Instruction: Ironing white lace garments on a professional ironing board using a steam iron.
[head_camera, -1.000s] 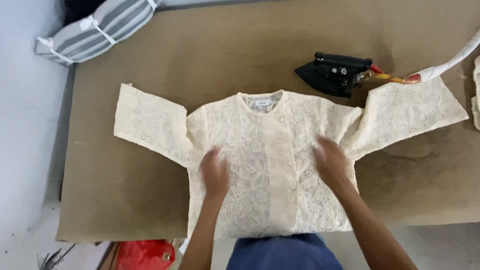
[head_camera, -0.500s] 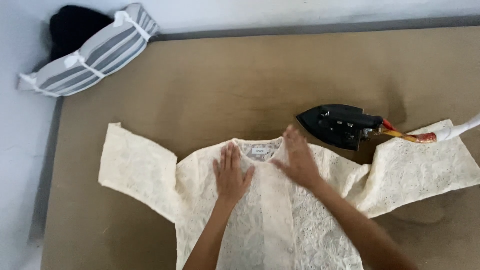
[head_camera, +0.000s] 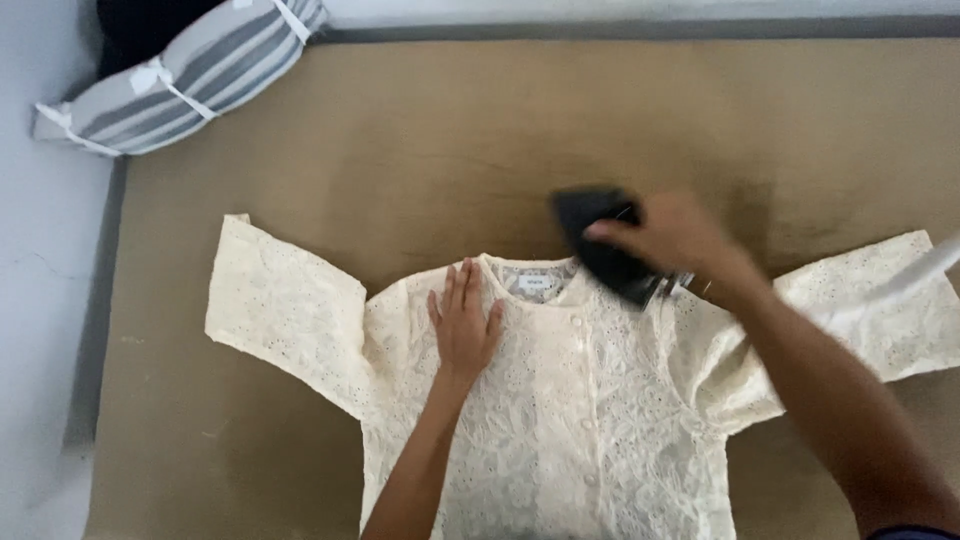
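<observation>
Brown padded table (head_camera: 300, 150); cream lace blouse (head_camera: 560, 420) spread flat under open left hand (head_camera: 463, 325); right hand (head_camera: 675, 235) fingers grip black iron (head_camera: 600, 245).

Wide open brown counter (head_camera: 420, 150) above the cream lace blouse (head_camera: 560, 420), nothing lying between the collar and the far edge. Far-left corner is blocked by a grey-and-white striped tied bundle (head_camera: 180, 75) with something dark behind it. The left hand (head_camera: 463, 325) lies flat on the blouse just left of the collar, its forearm crossing the lower blouse. The right hand (head_camera: 680, 238) holds a black iron (head_camera: 605, 245) at the collar's right side, and that arm bars the lower right. A white cord (head_camera: 925, 268) crosses the right sleeve. Bare counter lies left of the left sleeve.
</observation>
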